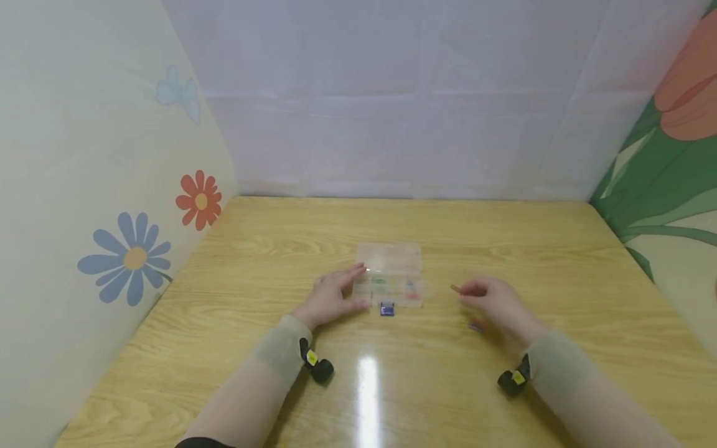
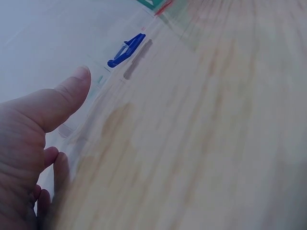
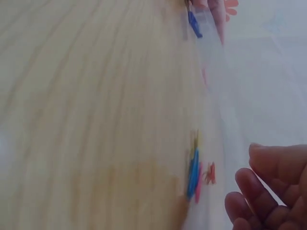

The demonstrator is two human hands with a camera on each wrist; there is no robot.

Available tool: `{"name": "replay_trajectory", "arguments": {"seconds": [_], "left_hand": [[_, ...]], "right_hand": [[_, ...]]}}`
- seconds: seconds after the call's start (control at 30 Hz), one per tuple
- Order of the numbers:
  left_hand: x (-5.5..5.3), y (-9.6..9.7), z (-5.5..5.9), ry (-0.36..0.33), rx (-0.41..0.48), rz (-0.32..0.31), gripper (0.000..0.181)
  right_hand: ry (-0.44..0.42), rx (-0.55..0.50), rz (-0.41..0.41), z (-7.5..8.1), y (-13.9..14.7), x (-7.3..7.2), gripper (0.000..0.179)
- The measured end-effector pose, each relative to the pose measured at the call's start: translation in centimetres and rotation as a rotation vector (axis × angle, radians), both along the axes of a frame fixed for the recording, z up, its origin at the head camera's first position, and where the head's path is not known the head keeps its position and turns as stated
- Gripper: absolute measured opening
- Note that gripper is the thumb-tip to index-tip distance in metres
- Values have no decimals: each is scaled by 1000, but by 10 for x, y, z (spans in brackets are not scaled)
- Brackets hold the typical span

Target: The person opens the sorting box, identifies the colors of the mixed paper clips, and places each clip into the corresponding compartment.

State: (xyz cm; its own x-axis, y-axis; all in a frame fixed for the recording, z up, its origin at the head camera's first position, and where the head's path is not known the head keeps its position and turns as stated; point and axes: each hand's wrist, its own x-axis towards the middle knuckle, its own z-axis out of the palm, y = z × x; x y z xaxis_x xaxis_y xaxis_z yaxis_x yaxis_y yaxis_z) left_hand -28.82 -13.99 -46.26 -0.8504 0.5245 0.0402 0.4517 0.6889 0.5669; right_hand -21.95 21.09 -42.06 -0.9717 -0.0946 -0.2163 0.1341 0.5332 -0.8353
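A clear plastic compartment box (image 1: 415, 302) lies on the table with its lid (image 1: 389, 258) raised at the back. My left hand (image 1: 335, 297) rests along its left side, thumb by the front corner, fingers toward the lid hinge. A blue latch (image 2: 127, 50) hangs at the box's front edge. Right of the box, my right hand (image 1: 498, 306) hovers low with loosely bent fingers. Thumb and index stand apart in the right wrist view. An orange clip-like piece (image 1: 455, 287) appears right at their tips. Below the hand lie slim blue (image 3: 193, 175) and pink (image 3: 198, 183) pieces.
Small green (image 1: 379, 282) and red (image 1: 412, 295) pieces sit in separate compartments of the box. The wood-grain table (image 1: 313, 230) reaches back to a pale cloth wall (image 1: 392, 143), with flower-printed panels on both sides.
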Motion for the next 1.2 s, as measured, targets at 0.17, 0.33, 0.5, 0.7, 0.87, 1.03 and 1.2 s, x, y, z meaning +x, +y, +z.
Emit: {"name": "replay_trajectory", "arguments": {"seconds": [0.17,0.33,0.5,0.7,0.87,1.03,1.2], "left_hand": [[0,-1,0,7,-9,3,83],[-1,-1,-2,12,-8,0,83],[0,-2,-1,6,-7,-1,83],[0,-1,-1,10,-20,2,82],[-1,-1,-2,17,-20,2,82],[-1,0,-1,11,-15,5,82],[0,0,0,12,-14,5,81]], "right_hand": [[-52,-41,-50,-7,8,-2,34],[-60,-25,-62,-12,11,-8,38],[-57,25,-52,-14,7,-17,39],[-17,100,-23,-15,4,-22,36],[-22,154,-31,-13,4,-21,24],[-46,173,-43,-10,4,-20,20],[-52,203,-46,-9,4,-20,18]]}}
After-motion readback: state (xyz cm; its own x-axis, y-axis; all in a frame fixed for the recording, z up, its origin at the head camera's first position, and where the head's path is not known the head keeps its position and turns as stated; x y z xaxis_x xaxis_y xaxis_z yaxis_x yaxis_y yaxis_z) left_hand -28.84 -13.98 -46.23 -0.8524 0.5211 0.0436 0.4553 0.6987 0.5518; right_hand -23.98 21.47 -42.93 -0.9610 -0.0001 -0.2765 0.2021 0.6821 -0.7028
